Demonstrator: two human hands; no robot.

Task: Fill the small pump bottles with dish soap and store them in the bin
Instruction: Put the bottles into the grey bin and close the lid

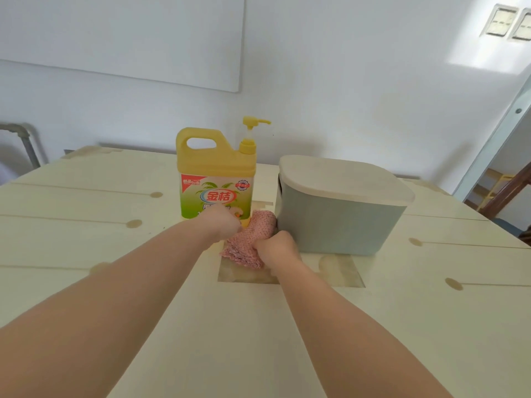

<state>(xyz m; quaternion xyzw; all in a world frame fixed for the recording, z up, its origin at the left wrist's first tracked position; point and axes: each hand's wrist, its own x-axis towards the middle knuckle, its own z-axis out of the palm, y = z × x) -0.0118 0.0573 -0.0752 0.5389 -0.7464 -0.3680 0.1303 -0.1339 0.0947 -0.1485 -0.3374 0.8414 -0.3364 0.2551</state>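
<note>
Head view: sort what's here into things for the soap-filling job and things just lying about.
For the job: yellow dish soap jug; grey-green bin, lid on. No small pump bottles show.
Not the job's own: pink cloth, gripped by the right hand; whiteboard; wall switches.

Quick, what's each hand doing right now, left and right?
Left hand: closed, gripping the pink cloth at its far edge.
Right hand: closed, gripping the same cloth's near side.
</note>
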